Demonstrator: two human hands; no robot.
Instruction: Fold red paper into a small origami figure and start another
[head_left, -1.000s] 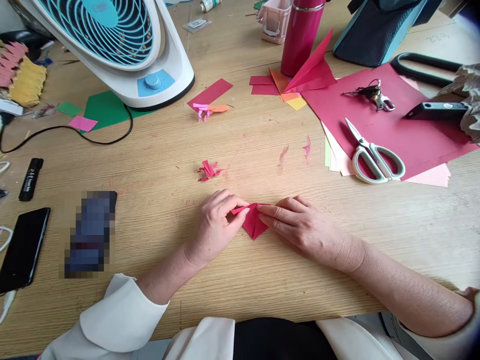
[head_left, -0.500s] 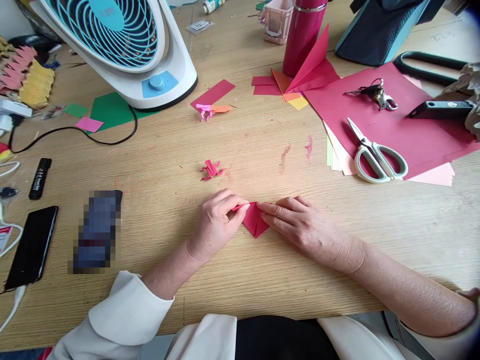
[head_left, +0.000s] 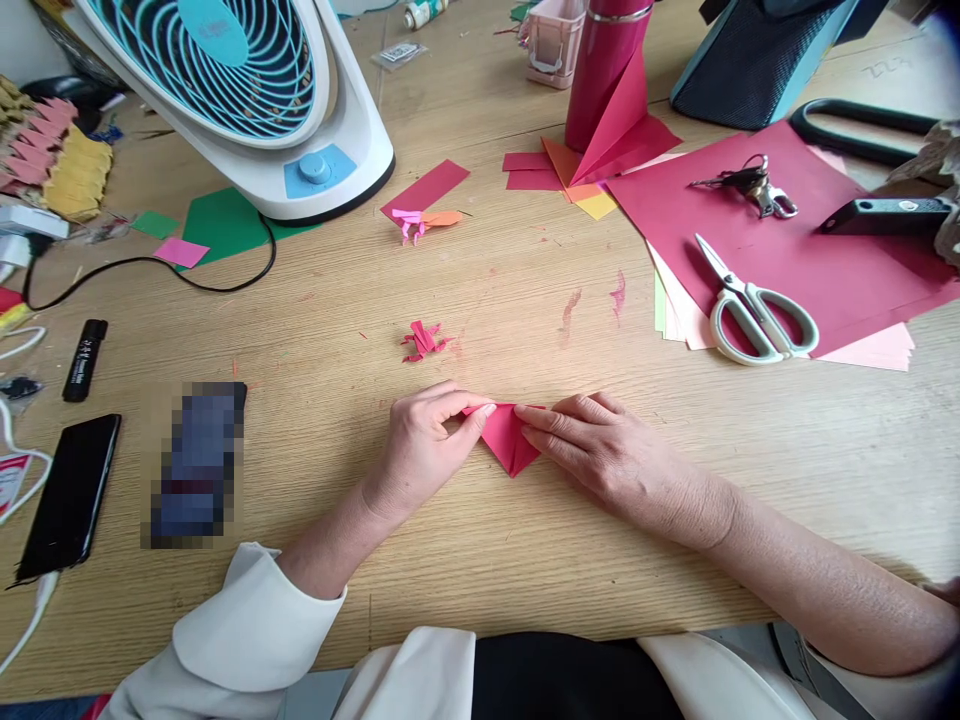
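A small piece of folded red paper point(head_left: 504, 440) lies on the table, its point toward me and a straight folded edge along the top. My left hand point(head_left: 424, 440) pinches the left end of that edge between thumb and forefinger. On the right side, the fingers of my right hand point(head_left: 600, 450) are held together and grip the paper's corner; its thumb is hidden. A little folded red paper frog point(head_left: 425, 341) sits just beyond my left hand. Farther back is a small pink-and-orange folded paper figure point(head_left: 424, 220) beside a red paper strip point(head_left: 427, 190).
White-handled scissors point(head_left: 761, 310) and keys point(head_left: 757, 185) lie on red paper sheets point(head_left: 675, 215) at the right. A red bottle point(head_left: 596, 90) and a fan point(head_left: 322, 110) stand behind. To the left are a black phone point(head_left: 69, 495), a blurred-out phone point(head_left: 196, 460) and a black marker point(head_left: 85, 360).
My left hand has slid slightly left along the paper's top edge, uncovering more of its left side. My right hand stays almost in place.
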